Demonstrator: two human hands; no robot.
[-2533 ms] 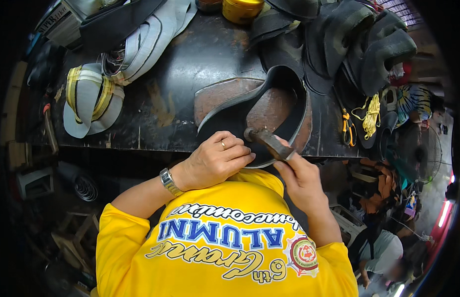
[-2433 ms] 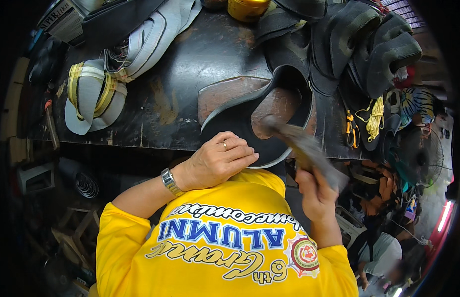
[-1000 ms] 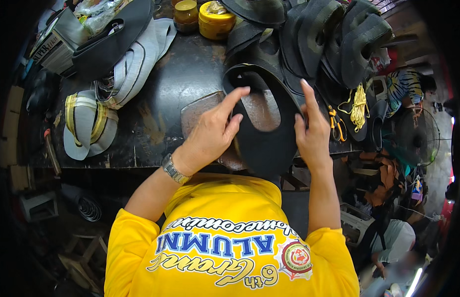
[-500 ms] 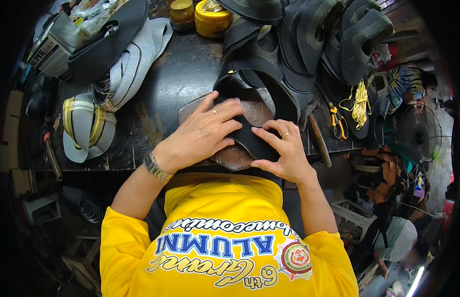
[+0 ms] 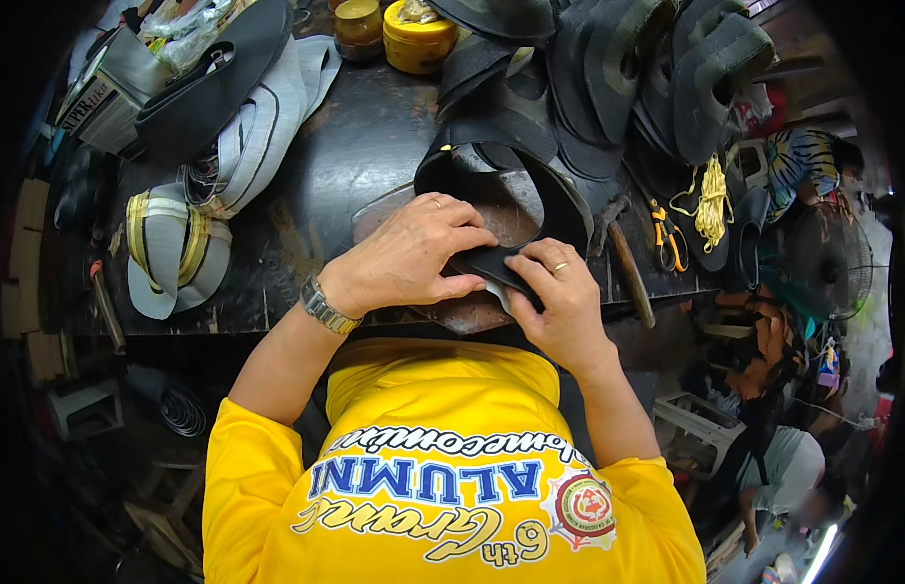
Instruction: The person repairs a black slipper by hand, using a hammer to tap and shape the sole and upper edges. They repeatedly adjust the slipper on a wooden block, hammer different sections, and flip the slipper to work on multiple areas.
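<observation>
A black shoe upper [image 5: 560, 200], curved into an open loop, lies at the middle of the bench's front edge. The fingertips of my left hand [image 5: 414, 251] press together on the left end of its near band. My right hand [image 5: 560, 302] pinches the same band from the right, thumb beneath and fingers on top. Between the hands the band is folded up, and a pale underside shows by my right thumb. A worn brown-grey slab [image 5: 462, 313] lies under the upper, showing through the loop and at the front edge. My fingers partly hide the fold.
Right of the upper are a hammer [image 5: 631, 273], orange-handled pliers [image 5: 667, 241] and a yellow cord bundle [image 5: 709, 206]. Stacked black uppers [image 5: 603, 73] fill the back right. A yellow tub [image 5: 418, 44] stands behind. Grey pieces with yellow straps [image 5: 175, 253] lie left. Two people are at far right.
My left hand has come down from above the upper onto its near band. My right hand has closed further, and the band between them is now folded up.
</observation>
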